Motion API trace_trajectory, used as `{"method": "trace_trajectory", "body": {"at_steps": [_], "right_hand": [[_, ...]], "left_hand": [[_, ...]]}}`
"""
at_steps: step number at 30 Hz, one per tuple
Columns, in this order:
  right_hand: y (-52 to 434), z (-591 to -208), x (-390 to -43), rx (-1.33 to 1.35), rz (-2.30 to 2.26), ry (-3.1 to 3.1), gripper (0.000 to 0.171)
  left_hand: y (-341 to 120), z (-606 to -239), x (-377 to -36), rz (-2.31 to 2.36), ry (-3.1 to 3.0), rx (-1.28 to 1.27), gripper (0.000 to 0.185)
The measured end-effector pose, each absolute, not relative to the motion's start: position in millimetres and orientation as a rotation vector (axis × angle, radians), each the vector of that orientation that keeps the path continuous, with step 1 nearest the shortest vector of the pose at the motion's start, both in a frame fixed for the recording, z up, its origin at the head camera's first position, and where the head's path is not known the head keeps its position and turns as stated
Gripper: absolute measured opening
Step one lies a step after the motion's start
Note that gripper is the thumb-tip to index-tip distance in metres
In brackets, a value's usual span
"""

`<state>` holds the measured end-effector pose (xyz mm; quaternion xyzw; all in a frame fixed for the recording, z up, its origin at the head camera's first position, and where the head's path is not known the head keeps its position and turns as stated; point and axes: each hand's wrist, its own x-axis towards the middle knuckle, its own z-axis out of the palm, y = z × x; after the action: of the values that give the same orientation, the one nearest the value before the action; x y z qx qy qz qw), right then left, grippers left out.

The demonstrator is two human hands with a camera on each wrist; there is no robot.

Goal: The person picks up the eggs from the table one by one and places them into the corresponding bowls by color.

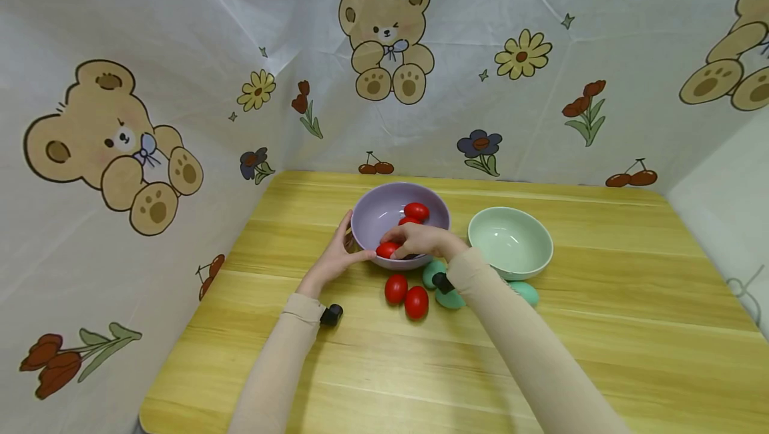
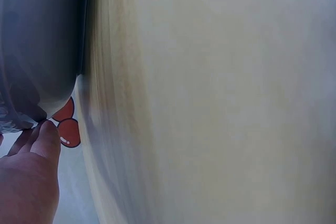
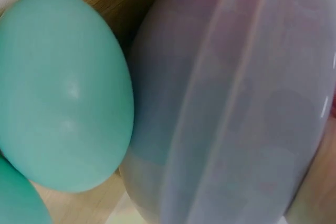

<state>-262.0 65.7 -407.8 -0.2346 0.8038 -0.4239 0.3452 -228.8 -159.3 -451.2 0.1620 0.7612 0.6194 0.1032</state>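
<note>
A bear-printed cloth (image 1: 450,120) is hanging behind the wooden tabletop (image 1: 613,274). In the head view, my left hand (image 1: 332,259) is holding the purple bowl (image 1: 380,210) by its left side, and my right hand (image 1: 422,239) is pinching a red egg (image 1: 386,251) inside it. More red eggs are lying in the bowl and two in front; a pale green bowl (image 1: 510,242) is standing to the right. In the left wrist view, my fingers (image 2: 46,142) are touching the purple bowl's outside. In the right wrist view, a green egg (image 3: 65,93) is resting just beside that bowl.

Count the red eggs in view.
5 visible: two red eggs on the table; inside the purple bowl, one in the right hand, two beyond it. The hand may hide more.
</note>
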Motion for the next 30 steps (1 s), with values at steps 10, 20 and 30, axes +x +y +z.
{"method": "trace_trajectory", "body": {"at_steps": [10,20,30], "right_hand": [[62,-407,-260,-0.649,-0.952,2.190,0.042],[59,-406,-257,-0.765,-0.785,2.332,0.042],[69,-402,-257,-0.757,-0.974,2.228,0.047]], "left_hand": [[-159,-451,-229,1.835,2.245,0.488,0.103],[-160,-452,-228,1.841,2.245,0.478,0.103],[-159,-450,-228,1.819,2.254,0.473,0.103]]}}
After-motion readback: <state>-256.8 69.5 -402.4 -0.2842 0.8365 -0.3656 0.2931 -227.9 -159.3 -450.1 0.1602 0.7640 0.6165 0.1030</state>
